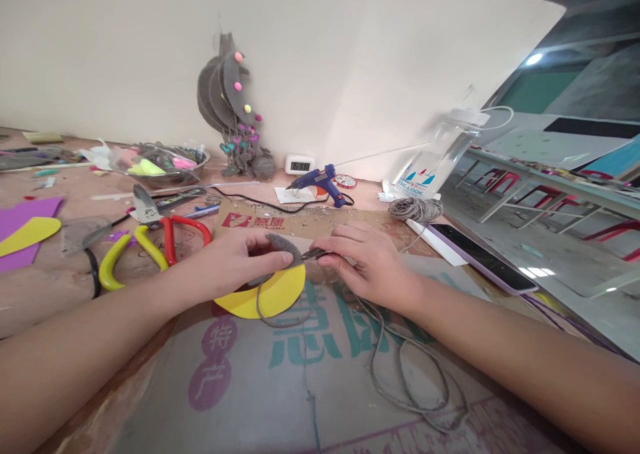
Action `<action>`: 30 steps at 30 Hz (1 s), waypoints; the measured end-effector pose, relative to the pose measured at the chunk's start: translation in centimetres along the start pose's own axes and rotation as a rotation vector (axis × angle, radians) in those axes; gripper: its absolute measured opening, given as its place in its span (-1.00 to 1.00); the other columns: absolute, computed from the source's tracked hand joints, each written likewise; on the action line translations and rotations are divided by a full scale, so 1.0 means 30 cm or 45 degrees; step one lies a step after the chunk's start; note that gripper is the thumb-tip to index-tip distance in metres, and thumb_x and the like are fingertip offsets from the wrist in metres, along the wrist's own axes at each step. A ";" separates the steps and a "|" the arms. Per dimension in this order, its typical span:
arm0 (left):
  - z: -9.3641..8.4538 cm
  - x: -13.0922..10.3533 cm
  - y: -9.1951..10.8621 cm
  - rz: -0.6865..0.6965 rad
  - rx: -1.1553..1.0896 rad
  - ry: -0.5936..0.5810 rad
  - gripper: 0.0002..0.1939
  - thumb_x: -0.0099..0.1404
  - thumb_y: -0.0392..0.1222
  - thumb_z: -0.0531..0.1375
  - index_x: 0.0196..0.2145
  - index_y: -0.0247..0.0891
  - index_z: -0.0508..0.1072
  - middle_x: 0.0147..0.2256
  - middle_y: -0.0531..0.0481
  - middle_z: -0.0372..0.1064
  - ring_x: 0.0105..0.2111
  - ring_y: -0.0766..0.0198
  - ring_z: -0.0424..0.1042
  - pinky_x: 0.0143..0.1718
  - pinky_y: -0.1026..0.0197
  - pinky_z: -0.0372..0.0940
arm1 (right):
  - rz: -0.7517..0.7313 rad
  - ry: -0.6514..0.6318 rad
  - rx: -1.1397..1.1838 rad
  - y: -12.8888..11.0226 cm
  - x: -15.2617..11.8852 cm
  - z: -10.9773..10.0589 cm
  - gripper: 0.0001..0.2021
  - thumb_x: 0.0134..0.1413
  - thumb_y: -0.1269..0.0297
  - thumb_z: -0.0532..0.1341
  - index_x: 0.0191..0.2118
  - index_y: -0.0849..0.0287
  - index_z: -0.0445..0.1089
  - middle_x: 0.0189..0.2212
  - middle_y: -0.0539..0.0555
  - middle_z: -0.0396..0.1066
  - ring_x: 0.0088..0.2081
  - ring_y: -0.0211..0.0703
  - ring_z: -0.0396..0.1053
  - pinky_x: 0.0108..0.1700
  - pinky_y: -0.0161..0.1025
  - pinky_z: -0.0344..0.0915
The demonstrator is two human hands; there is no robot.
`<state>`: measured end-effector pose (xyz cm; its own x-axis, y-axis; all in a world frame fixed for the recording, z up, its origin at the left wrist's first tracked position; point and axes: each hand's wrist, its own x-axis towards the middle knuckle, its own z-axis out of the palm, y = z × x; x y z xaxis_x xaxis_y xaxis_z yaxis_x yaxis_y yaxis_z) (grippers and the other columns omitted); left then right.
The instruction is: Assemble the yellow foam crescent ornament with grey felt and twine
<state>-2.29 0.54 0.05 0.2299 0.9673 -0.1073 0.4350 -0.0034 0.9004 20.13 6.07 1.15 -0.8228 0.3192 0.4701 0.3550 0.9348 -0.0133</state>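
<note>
My left hand (227,261) pinches a yellow curved foam or card piece (273,301) between thumb and fingers. Grey cord wraps the upper end of this piece, forming a dense grey section (284,246). Close by on the right, my right hand (363,257) is closed on a small bundle of grey cord (314,255) beside the wrapped end. Loose grey cord (410,401) trails from below my right hand in loops over the printed sheet. Another strand hangs across the yellow piece. My left fingertips behind the piece are hidden.
Red-handled pliers (170,237) and yellow-handled cutters (113,261) lie left. A blue glue gun (320,182), white clock (300,165) and bowl of materials (157,164) stand behind. At right are a cord coil (415,209), phone (483,257) and clear bottle (430,157). A grey ornament (225,101) hangs ahead.
</note>
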 end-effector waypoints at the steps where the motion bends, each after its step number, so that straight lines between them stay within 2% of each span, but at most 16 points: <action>1: 0.000 0.000 -0.001 0.001 -0.004 0.003 -0.66 0.12 0.10 0.15 -0.36 -0.24 0.47 -0.51 0.07 0.34 -0.55 0.37 0.21 -0.60 0.36 0.04 | 0.000 -0.001 0.002 0.000 0.000 0.000 -0.72 0.22 0.21 0.01 -0.16 0.23 0.38 -0.45 0.09 0.34 -0.37 -0.19 0.24 -0.35 -0.27 0.10; 6: -0.001 -0.002 0.001 -0.014 -0.065 0.006 -0.66 0.10 0.09 0.17 -0.36 -0.25 0.47 -0.49 0.05 0.36 -0.54 0.37 0.25 -0.59 0.36 0.08 | 0.006 -0.004 -0.004 0.001 -0.001 0.001 -0.72 0.23 0.20 0.00 -0.15 0.21 0.38 -0.45 0.08 0.33 -0.37 -0.20 0.26 -0.34 -0.27 0.10; 15: -0.002 -0.004 0.014 -0.072 -0.195 -0.046 -0.74 0.11 0.02 0.20 -0.42 -0.25 0.44 -0.59 0.13 0.25 -0.64 0.49 0.12 -0.67 0.41 -0.02 | -0.012 -0.004 -0.011 -0.001 -0.001 0.000 -0.73 0.22 0.22 0.00 -0.15 0.21 0.39 -0.45 0.08 0.33 -0.37 -0.19 0.24 -0.35 -0.27 0.09; 30: -0.004 -0.004 0.016 -0.094 -0.181 -0.041 -0.75 0.10 0.01 0.20 -0.45 -0.25 0.42 -0.66 0.17 0.15 -0.70 0.50 0.03 -0.73 0.40 -0.11 | -0.018 -0.016 -0.001 -0.001 0.002 -0.001 -0.74 0.23 0.27 0.01 -0.15 0.23 0.39 -0.45 0.07 0.35 -0.38 -0.22 0.25 -0.35 -0.28 0.10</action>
<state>-2.22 0.44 0.53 0.2307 0.9550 -0.1866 0.3249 0.1051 0.9399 20.08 6.04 1.20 -0.8333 0.3081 0.4590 0.3437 0.9391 -0.0063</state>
